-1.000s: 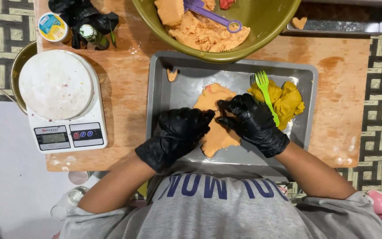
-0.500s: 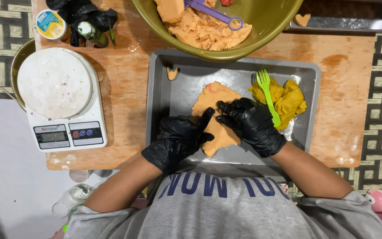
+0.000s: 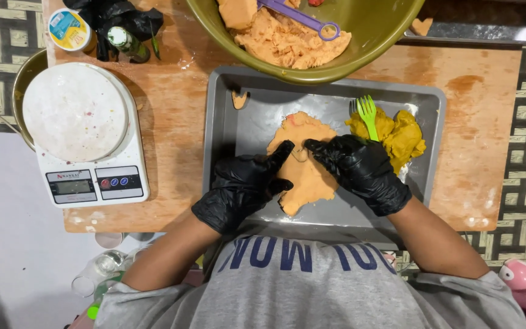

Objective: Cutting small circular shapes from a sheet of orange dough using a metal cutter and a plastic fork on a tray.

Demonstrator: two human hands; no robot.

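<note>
Pressing flat on the orange dough in the grey tray, both gloved hands, left and right, lie spread.

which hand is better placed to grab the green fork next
Right. The right hand rests on the flat orange dough just below the green fork stuck in the yellow dough; the left hand is on the far side.

Flat orange dough sheet, mid grey tray
</note>
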